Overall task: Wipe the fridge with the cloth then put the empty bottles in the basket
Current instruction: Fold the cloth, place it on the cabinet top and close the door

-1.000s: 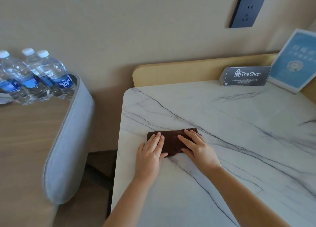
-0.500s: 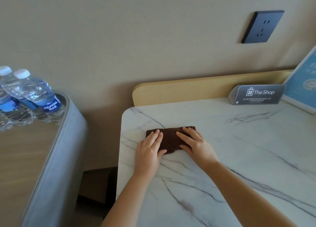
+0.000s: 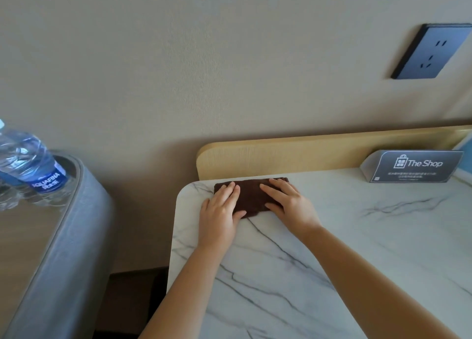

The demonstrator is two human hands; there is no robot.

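Cloth (image 3: 251, 197) lies on the bench (image 3: 357, 236), against the wooden backboard (image 3: 306, 152); left hand (image 3: 219, 211) and right hand (image 3: 288, 203) press it, fingers straight and flat. Wiping looks like the step in hand; next, sweep along the backboard.

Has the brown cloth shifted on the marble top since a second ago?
Yes. The cloth slid away from the person, up to the wooden back rail.

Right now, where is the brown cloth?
In the head view, the brown cloth lies flat at the back left corner of the marble top, by the wooden rail, under the left hand and right hand.
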